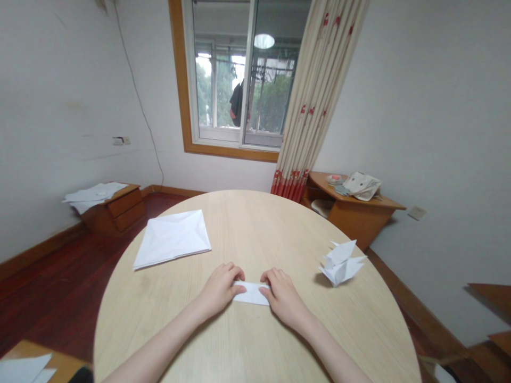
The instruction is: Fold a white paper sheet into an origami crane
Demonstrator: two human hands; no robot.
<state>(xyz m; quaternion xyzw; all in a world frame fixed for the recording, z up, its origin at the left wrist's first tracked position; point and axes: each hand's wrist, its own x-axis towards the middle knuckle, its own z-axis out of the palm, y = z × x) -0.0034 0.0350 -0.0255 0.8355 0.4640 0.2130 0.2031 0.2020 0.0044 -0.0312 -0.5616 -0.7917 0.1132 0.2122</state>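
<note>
A small folded strip of white paper (251, 293) lies on the round table in front of me. My left hand (221, 287) grips its left end between thumb and curled fingers. At the right end my right hand (284, 293) pinches it the same way. Both thumbs rest on top of the paper, near its upper part. To the right stand folded white paper figures (341, 264) with pointed tips, apart from my hands. A stack of white paper sheets (173, 238) lies to the left, beyond my left hand.
The round wooden table (247, 223) has a curved edge. Behind it, a corner cabinet (355, 215) carries a cloth bag (362, 185), beside a curtain (315, 106). At left, a low drawer cabinet (128, 208) holds papers. More paper (26, 368) lies at the lower left.
</note>
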